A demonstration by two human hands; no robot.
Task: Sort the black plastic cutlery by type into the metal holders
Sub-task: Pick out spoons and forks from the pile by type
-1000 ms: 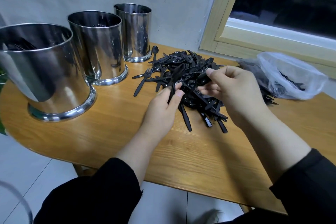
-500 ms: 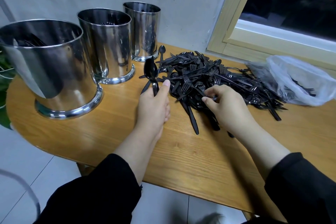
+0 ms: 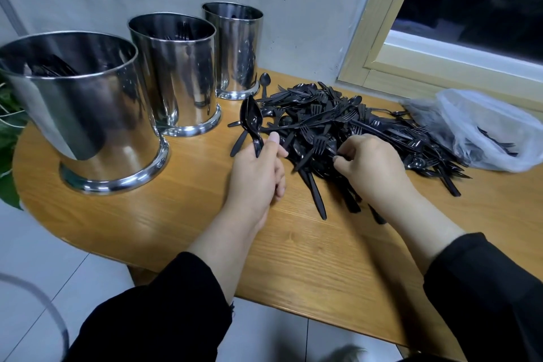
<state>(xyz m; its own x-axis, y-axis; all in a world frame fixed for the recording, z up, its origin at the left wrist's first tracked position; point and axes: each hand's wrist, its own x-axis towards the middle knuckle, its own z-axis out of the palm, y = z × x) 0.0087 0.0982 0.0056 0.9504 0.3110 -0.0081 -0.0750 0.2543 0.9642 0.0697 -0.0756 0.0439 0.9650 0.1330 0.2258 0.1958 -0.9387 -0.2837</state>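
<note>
A heap of black plastic cutlery (image 3: 338,123) lies on the wooden table (image 3: 182,223), mixing forks, spoons and knives. My left hand (image 3: 258,176) grips a small stack of black spoons (image 3: 251,120) by their handles, bowls pointing up, at the heap's left edge. My right hand (image 3: 373,167) reaches into the heap's near side and pinches a piece of black cutlery between thumb and fingers. Three metal holders stand in a row at the left: a near one (image 3: 79,114), a middle one (image 3: 176,70) and a far one (image 3: 235,47), each with dark cutlery inside.
A clear plastic bag (image 3: 484,129) with more cutlery lies at the table's right, under the window frame (image 3: 382,38). A single spoon (image 3: 264,82) rests beside the far holder. Green leaves (image 3: 8,126) show past the table's left edge.
My left hand took the spoons from the right hand and lifted them to the heap's left edge. My right hand dropped back into the heap and pinched another piece.
</note>
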